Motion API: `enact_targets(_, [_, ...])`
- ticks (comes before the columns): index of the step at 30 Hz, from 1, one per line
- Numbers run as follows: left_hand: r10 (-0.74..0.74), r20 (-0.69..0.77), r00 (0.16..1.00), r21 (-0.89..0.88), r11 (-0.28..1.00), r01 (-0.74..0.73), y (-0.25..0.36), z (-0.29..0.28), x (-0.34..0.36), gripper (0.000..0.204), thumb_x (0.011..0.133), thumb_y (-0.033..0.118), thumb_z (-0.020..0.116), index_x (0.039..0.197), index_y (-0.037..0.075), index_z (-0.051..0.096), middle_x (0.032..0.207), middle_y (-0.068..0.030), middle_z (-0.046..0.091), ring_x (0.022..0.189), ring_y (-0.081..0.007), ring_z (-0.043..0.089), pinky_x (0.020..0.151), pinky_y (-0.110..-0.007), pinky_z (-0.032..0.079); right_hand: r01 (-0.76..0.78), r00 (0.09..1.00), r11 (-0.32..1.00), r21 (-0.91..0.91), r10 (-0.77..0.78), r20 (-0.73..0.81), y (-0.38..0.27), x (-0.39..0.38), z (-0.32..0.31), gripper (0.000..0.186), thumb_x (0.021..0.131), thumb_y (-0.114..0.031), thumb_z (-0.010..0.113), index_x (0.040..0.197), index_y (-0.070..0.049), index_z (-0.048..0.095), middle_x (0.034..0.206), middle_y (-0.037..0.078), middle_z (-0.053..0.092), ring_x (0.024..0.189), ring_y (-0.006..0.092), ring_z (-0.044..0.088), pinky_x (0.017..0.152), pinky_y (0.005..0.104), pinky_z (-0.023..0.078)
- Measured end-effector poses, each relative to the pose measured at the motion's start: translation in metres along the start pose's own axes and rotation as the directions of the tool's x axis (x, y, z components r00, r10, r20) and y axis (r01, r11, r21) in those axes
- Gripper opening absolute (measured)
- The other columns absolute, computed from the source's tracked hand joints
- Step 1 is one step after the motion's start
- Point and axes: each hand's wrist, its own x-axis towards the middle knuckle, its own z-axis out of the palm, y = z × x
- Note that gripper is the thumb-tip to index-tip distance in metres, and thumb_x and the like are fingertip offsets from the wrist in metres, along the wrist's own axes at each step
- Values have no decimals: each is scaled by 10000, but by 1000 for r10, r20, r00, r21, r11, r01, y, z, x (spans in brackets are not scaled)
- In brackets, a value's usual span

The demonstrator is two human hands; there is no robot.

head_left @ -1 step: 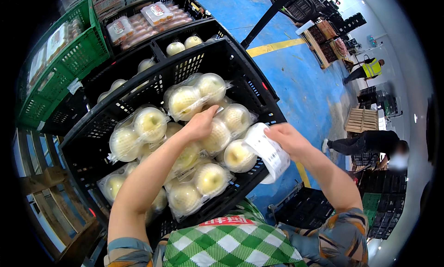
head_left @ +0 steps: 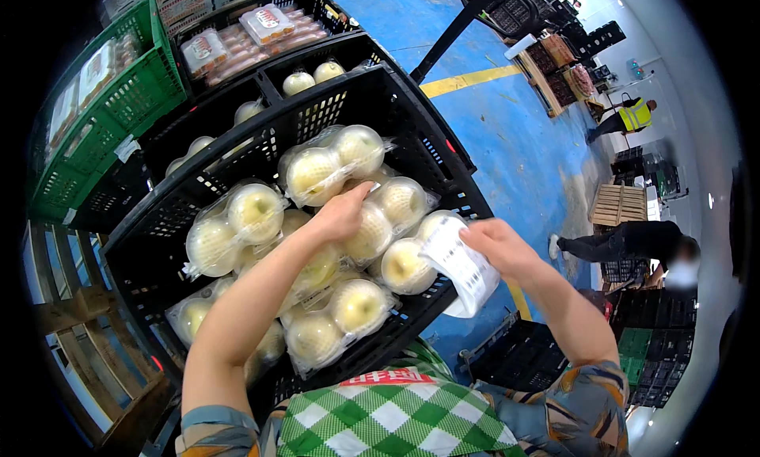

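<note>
A black slotted crate (head_left: 380, 89) in front of me holds several clear plastic packs of round, pale yellow fruit (head_left: 362, 306) in foam nets. My left hand (head_left: 342, 216) rests on a fruit pack (head_left: 400, 203) near the crate's middle. Its index finger is stretched out, with the tip beside a small white label (head_left: 375, 187); the other fingers are partly hidden. Over the crate's right edge, my right hand (head_left: 495, 245) is closed on a roll of white labels (head_left: 467, 271). A printed strip of it curves down beside another fruit pack (head_left: 408, 265).
Behind stand a black crate of packaged goods (head_left: 265, 21) and a green crate (head_left: 111, 100). A wooden pallet (head_left: 103, 362) is at the left. Stacked crates (head_left: 653, 330) line the right, where a person in black (head_left: 633, 241) bends and another wears a yellow vest (head_left: 636, 116).
My right hand and the label roll have shifted slightly right and down. My left hand stays at the same fruit pack.
</note>
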Motion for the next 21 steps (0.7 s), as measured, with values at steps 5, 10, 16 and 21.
enact_targets(5, [19, 153, 988, -67, 998, -9, 75, -21, -29, 461, 870, 214, 457, 1281, 16, 389, 1145, -193, 544, 1048, -263, 537, 885, -337, 406, 253, 955, 961, -115, -267, -127, 25, -71, 16, 242, 896, -192, 512, 833, 27, 593, 699, 20, 585, 653, 63, 527, 547, 253, 418])
enact_targets(10, [294, 234, 927, -749, 663, -21, 117, 13, -60, 625, 853, 347, 560, 1325, 9, 327, 1232, -119, 475, 1110, -180, 470, 928, -318, 385, 312, 888, 825, -471, -429, -164, 39, -87, 40, 164, 849, -119, 554, 745, -2, 506, 626, 142, 494, 570, 235, 516, 514, 334, 387])
enact_targets(16, [115, 371, 921, -769, 594, 236, 136, 31, -77, 397, 768, 159, 699, 1075, -29, 533, 884, -32, 606, 782, -76, 565, 677, -215, 465, 338, 824, 768, -544, -521, -224, 61, -91, 50, 166, 804, -128, 608, 721, -22, 512, 616, 136, 494, 578, 300, 491, 513, 371, 382])
enact_targets(21, [55, 193, 980, -651, 754, 85, 136, 41, -104, 150, 788, 119, 672, 815, -26, 645, 709, -13, 624, 632, -51, 541, 557, -201, 424, 396, 885, 844, -362, -456, -93, 88, -96, 49, 147, 778, -146, 638, 799, -11, 582, 677, 141, 569, 623, 303, 538, 543, 347, 423])
